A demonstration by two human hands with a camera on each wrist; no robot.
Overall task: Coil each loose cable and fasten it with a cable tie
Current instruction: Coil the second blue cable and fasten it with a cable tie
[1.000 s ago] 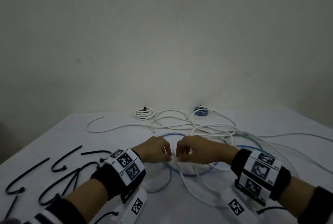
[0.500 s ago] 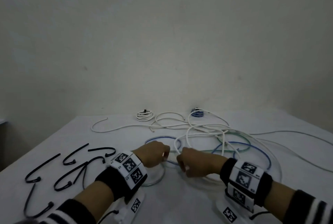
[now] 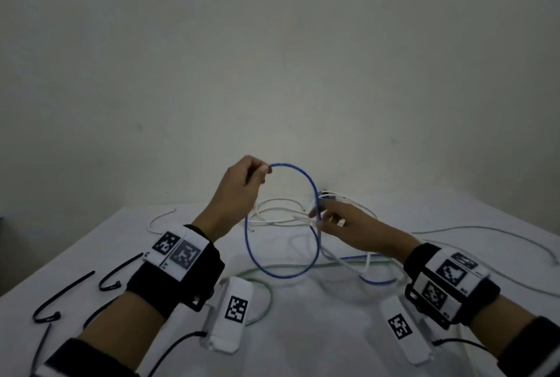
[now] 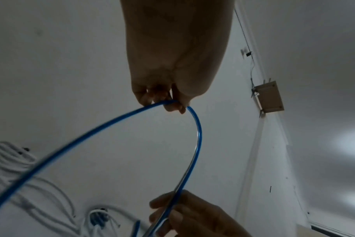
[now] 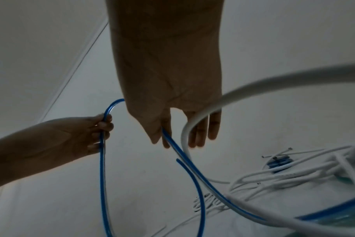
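Note:
My left hand is raised above the table and pinches a blue cable at the top of a big loop. The loop arcs right and down to my right hand, which pinches it between thumb and forefinger where the strands cross, the other fingers straight. Below, the loop sags to the table. In the left wrist view the blue cable runs from my left hand down to the right hand. The right wrist view shows the blue cable and a free end hanging.
Several black cable ties lie at the table's left. Loose white cables tangle behind the hands, and a green cable lies near. A coiled white cable and a coiled blue one sit at the back. One white cable crosses close to my right wrist.
Both hands have risen from the table. The left has lifted the blue cable high, opening a large loop; the right has moved up and back along the cable.

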